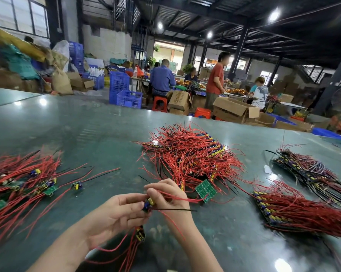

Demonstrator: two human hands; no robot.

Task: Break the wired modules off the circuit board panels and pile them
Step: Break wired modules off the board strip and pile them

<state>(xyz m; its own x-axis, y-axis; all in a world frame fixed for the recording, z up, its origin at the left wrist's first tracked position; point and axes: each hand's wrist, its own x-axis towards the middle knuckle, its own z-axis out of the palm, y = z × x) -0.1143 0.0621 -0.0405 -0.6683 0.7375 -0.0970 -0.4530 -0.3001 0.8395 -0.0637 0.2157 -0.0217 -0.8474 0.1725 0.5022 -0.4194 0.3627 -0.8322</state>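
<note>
Both hands meet at the front middle of the green table [87,130]. My left hand [114,214] and my right hand [165,195] pinch a small wired module [148,204] with blue and yellow parts between their fingertips; red and black wires trail from it. A strip of more modules [139,233] hangs below my left hand. A green panel piece [206,190] lies just right of my right hand. Broken-off modules with red wires lie piled at the left [22,179], and one single module [77,186] lies apart.
A big heap of red-wired panels [191,154] sits ahead of my hands. Two more panel stacks lie at the right [295,211] and far right [311,171]. Beyond the table, several people work among cardboard boxes [234,108] and blue crates [124,91].
</note>
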